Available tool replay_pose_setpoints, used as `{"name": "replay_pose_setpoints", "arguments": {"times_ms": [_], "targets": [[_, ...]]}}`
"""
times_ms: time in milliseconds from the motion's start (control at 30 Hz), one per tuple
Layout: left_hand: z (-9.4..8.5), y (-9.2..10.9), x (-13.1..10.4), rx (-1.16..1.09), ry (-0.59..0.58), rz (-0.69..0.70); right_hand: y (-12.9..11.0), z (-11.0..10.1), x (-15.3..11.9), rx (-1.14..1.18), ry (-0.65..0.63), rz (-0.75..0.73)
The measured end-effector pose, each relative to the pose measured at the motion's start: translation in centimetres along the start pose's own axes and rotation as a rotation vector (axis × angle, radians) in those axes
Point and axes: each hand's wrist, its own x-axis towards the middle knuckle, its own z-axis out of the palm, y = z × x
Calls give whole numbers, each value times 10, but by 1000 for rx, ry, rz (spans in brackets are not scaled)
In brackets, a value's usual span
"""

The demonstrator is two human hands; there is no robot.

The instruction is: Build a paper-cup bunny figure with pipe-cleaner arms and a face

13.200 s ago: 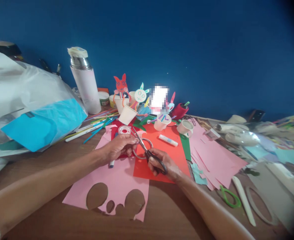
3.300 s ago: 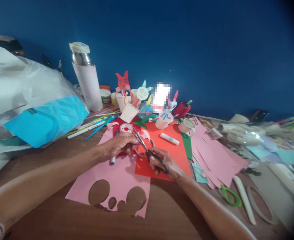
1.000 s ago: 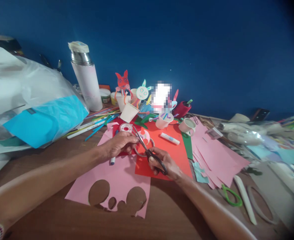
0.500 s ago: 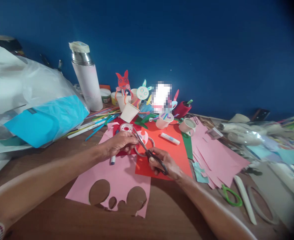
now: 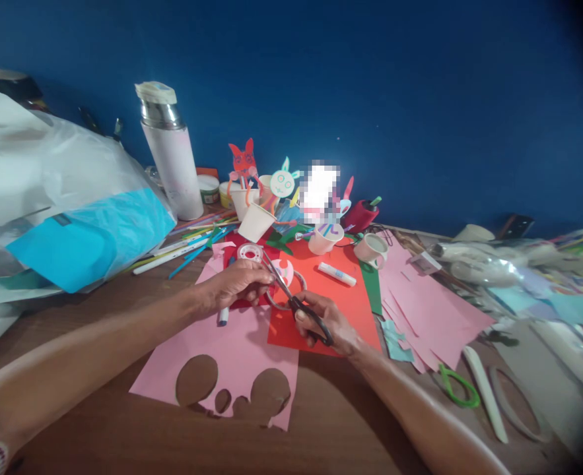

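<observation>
My right hand (image 5: 323, 320) is wrapped round the black handles of a pair of scissors (image 5: 298, 307), whose blades point up and left. Close to the blades, my left hand (image 5: 244, 282) has its fingers pinched together; what they hold is too small to make out. A roll of tape (image 5: 250, 253) lies just beyond it. Behind the blades is a pink round piece (image 5: 284, 272) with red marks. Under the hands are an orange-red sheet (image 5: 338, 316) and a pink sheet (image 5: 236, 349) with round holes cut in it.
Paper cups (image 5: 257, 222) with paper animal figures stand at the back, beside a white mug (image 5: 371, 249). A tall flask (image 5: 175, 165) and a plastic bag (image 5: 88, 165) are at the left. Pink sheets (image 5: 424, 303) and a green-handled item (image 5: 462, 389) lie to the right.
</observation>
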Motion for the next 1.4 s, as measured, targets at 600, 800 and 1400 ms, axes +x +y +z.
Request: {"name": "replay_pose_setpoints", "arguments": {"times_ms": [600,800,1400], "targets": [[1,-1,0,-61,36,3,2,-1,1,44,-10,-16],[1,-1,0,-43,27,6,7,-2,3,71,-49,-28],[1,-2,0,-50,-3,24,1,-1,0,29,-3,-4]]}}
